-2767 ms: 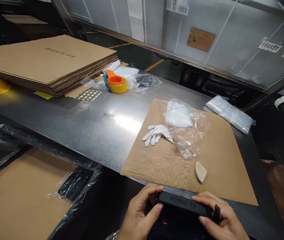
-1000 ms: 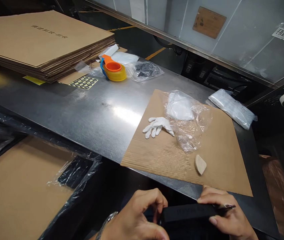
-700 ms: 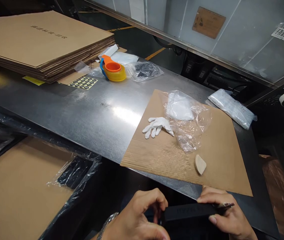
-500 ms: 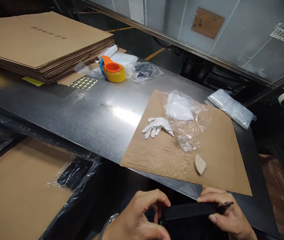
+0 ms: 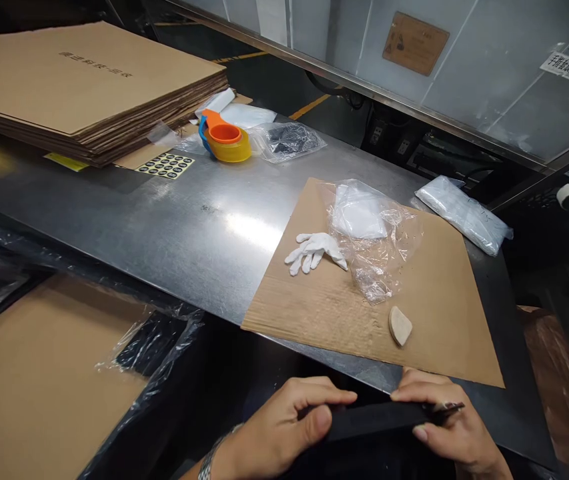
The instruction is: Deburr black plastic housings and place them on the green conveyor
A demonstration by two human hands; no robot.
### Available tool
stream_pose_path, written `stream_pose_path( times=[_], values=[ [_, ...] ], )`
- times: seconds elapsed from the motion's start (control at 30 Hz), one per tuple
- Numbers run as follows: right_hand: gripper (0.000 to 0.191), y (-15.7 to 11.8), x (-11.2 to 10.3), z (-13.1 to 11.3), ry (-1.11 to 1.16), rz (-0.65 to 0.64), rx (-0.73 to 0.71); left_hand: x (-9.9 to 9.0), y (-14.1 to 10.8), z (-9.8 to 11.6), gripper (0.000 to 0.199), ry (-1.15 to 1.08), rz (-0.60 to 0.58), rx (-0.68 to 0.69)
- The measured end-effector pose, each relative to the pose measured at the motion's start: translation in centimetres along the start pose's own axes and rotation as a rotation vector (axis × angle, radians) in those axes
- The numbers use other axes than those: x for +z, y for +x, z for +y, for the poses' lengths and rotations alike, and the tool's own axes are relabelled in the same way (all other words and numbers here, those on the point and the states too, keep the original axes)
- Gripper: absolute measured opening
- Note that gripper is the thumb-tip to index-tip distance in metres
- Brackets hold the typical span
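A black, straight-edged part sits low at the front of the bench, its lower side lost in shadow. At its left end is my left hand, thumb near its top edge and index finger reaching along the far side. My right hand pinches the other end between thumb and fingers. A thin, dark, pointed tool pokes out between the right fingers; its kind is unclear. Beyond the hands, a beige wedge-shaped block and a white glove lie on a cardboard sheet.
Clear plastic bags lie on the cardboard, a wrapped white pack beside it. Farther left are a tape dispenser, a sticker sheet and a cardboard stack. A plastic-lined box stands at lower left.
My left hand has shifted: its curled index finger is now straighter along the black part, and its thumb has come up to the top edge. My right hand keeps its grip.
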State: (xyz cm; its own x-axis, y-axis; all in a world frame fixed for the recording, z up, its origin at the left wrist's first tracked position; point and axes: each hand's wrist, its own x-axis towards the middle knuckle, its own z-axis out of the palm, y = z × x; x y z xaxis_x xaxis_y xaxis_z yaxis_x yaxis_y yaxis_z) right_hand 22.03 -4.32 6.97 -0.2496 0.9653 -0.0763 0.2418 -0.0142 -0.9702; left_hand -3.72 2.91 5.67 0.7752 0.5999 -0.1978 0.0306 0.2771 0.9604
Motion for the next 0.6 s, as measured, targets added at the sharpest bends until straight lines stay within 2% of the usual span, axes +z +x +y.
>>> stream_pose_path(
  times=[0.07,0.13,0.2,0.23,0.37,0.6],
  values=[
    [0.033,0.2,0.0,0.0,0.008,-0.021,0.003,0.4,0.3,-0.1,0.046,-0.177,-0.047,-0.166],
    [0.032,0.4,-0.1,0.0,0.018,-0.048,-0.001,0.9,0.5,-0.5,0.045,-0.423,-0.18,-0.331],
    [0.031,0.5,-0.2,-0.1,0.027,-0.08,-0.009,1.3,0.7,-1.0,0.048,-0.632,-0.309,-0.416],
    [0.031,0.6,-0.2,-0.1,0.031,-0.098,-0.011,1.4,0.7,-1.2,0.049,-0.698,-0.334,-0.43],
    [0.031,0.6,-0.4,0.0,0.05,-0.162,-0.012,1.4,0.5,-1.4,0.05,-0.778,-0.277,-0.407],
    [0.032,0.6,-0.3,0.3,0.056,-0.209,-0.017,1.7,0.2,-0.8,0.052,-0.734,-0.196,-0.444]
  ],
)
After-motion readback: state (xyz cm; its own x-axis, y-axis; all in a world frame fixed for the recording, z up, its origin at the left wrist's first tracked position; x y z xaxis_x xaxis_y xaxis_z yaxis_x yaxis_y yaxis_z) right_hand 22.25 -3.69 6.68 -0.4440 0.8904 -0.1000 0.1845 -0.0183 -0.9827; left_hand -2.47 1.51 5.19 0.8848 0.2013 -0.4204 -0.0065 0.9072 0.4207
